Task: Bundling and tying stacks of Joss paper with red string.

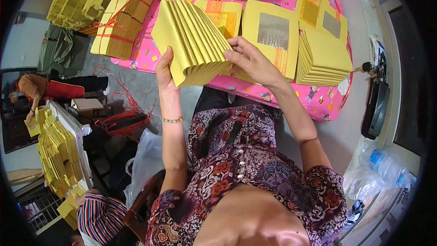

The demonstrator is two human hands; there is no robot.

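Observation:
Between my hands, above the near edge of the table, is a thick stack of folded yellow paper [193, 41], its folds fanned into ridges. My left hand [165, 70] is closed on the stack's lower left side, thumb up along the edge. At the right edge, my right hand [252, 61] pinches the folds between thumb and fingers. Just behind the stack lies a yellow sheet with an orange patch [223, 20], partly covered. To its right is a pile of yellow sheets with a silver square [273, 32] on top. Farther right sits another folded yellow stack [323, 61].
A pink patterned cloth [321, 109] covers the table. Yellow bundles tied with red string [111, 36] stand at the far left. Loose red strings [120, 123] lie on the floor. Two other people work at left beside yellow piles [59, 155]. A plastic bottle [382, 159] is at right.

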